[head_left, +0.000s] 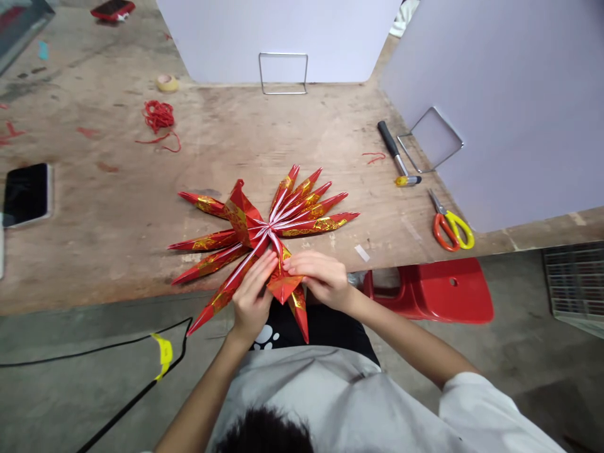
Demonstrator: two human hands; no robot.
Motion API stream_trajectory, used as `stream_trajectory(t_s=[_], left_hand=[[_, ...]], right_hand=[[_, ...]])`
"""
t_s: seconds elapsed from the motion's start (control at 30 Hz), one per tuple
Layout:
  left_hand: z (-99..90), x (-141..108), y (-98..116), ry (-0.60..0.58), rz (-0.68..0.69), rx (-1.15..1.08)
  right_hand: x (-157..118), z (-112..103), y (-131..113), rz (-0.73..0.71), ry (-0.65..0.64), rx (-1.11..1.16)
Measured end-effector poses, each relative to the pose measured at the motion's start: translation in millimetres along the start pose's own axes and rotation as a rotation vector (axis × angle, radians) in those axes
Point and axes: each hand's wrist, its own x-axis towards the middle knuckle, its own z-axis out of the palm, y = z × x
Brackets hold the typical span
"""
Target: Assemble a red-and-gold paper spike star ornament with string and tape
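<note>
A red and gold folded-paper ornament with pointed arms spread round a tied centre lies at the table's front edge. Some arms on the near side reach past that edge. My left hand pinches the left side of a near arm, just below the centre. On the opposite side of that arm, my right hand has its fingers closed on the opened-out paper flap. The flap's broad tip shows between my two hands. Both thumbs are partly hidden by the paper and the fingers.
Scissors and a hammer lie on the table at the right. Red string, a tape roll and a phone lie at the left. White panels stand behind; a red stool is below the edge.
</note>
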Motion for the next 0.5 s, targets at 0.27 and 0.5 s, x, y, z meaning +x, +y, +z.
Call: stream_trajectory(t_s=[0.27,0.5], left_hand=[[24.9,5.9,-2.5,0.253,-0.036,-0.077],[27.1,9.0,1.4,0.336,-0.061,-0.096]], right_hand=[[-0.9,9.5,7.6,0.048,0.092,0.061],[-3.5,19.4,2.8,0.235,0.209,-0.062]])
